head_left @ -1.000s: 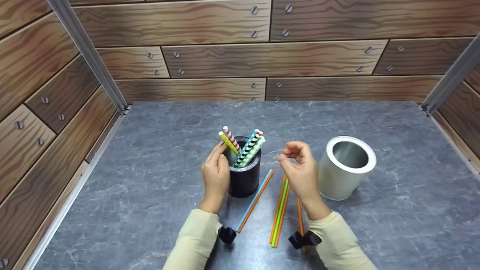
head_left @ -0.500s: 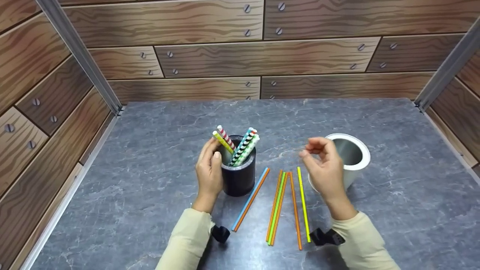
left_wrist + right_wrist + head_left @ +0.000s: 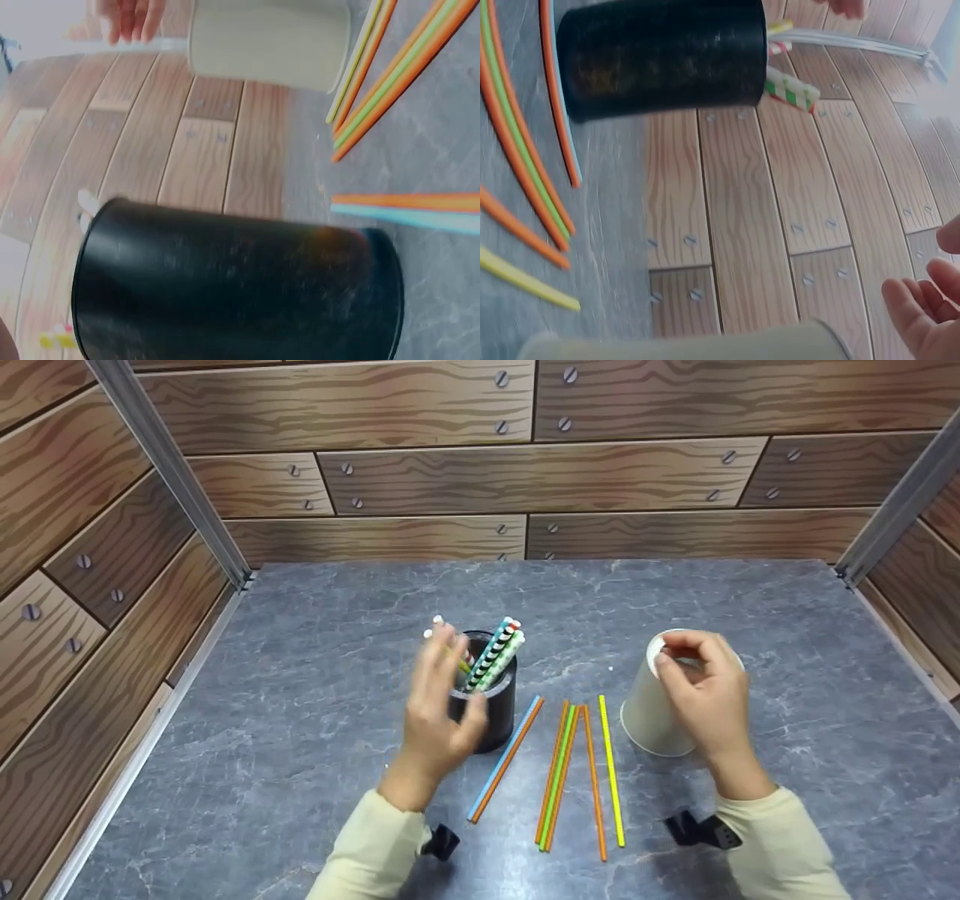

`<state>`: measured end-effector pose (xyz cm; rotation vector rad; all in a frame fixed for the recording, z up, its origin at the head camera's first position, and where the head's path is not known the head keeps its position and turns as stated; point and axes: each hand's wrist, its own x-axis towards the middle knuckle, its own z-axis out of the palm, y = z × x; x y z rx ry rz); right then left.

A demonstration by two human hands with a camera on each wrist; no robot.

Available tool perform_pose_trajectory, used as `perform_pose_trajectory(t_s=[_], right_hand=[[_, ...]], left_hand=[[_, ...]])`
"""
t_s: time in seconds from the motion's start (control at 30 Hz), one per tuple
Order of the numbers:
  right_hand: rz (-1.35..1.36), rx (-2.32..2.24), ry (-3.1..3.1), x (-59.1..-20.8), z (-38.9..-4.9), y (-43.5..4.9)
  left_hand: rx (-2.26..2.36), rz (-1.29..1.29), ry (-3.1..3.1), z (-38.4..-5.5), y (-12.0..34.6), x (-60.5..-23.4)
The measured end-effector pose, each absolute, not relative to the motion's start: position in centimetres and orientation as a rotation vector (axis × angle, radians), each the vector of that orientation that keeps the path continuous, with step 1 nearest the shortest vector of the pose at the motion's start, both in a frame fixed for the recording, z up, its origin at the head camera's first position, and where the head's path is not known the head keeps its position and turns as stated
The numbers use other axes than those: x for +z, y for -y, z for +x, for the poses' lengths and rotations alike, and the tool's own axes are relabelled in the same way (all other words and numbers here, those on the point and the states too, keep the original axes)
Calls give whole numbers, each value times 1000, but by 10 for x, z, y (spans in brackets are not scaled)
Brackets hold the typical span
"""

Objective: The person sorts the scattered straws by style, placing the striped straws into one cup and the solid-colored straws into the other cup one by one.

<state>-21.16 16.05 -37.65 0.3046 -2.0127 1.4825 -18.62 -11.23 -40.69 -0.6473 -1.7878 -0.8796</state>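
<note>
A black can [image 3: 489, 724] stands at centre-left in the head view, with several patterned paper straws [image 3: 495, 656] leaning in it. Beside its left wall is my left hand [image 3: 439, 720], blurred, fingers spread and reaching up past the rim; it overlaps part of the can and hides some straws. To the right stands a white can [image 3: 652, 712]. My right hand [image 3: 709, 697] hovers at its top with loosely bent fingers and covers much of the opening. In the right wrist view these fingers [image 3: 907, 307] show beyond the white can's rim, nothing visible between them.
Plain straws lie on the grey marbled table [image 3: 337, 660] between the cans: a blue one [image 3: 495, 776] beside an orange one, a green one [image 3: 559, 780] between two orange ones, a lone orange straw [image 3: 595, 787] and a yellow straw [image 3: 611, 772]. Wood-patterned walls [image 3: 420, 480] enclose the table.
My right hand has moved right, from over the loose straws to the white can's top, uncovering the yellow straw. My left hand has shifted slightly and spread its fingers beside the black can.
</note>
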Motion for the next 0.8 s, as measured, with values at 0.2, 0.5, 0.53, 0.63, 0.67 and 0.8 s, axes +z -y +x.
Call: perform_pose_trajectory(t_s=[0.2,0.5,0.53,0.63,0.67,0.8], right_hand=[[246,1405,2029,-372,-212,-181],[110,1165,2178,-380,-216,-212],[94,1155,2196,-382,-216,-215],[49,1154,2237,-387,-219,-222],[34,1163,2243,-390,-220,-225],[-6,1234,2241,-401,-223,-229]], left_hand=[[-916,-874,1907,-174,105,-420],[-910,-757,2822,-170,97,-444],[-907,-717,2853,-170,95,-448],[-952,-571,2890,-169,88,-458],[-966,-526,2895,-168,86,-460],[-1041,-380,2900,-166,78,-466]])
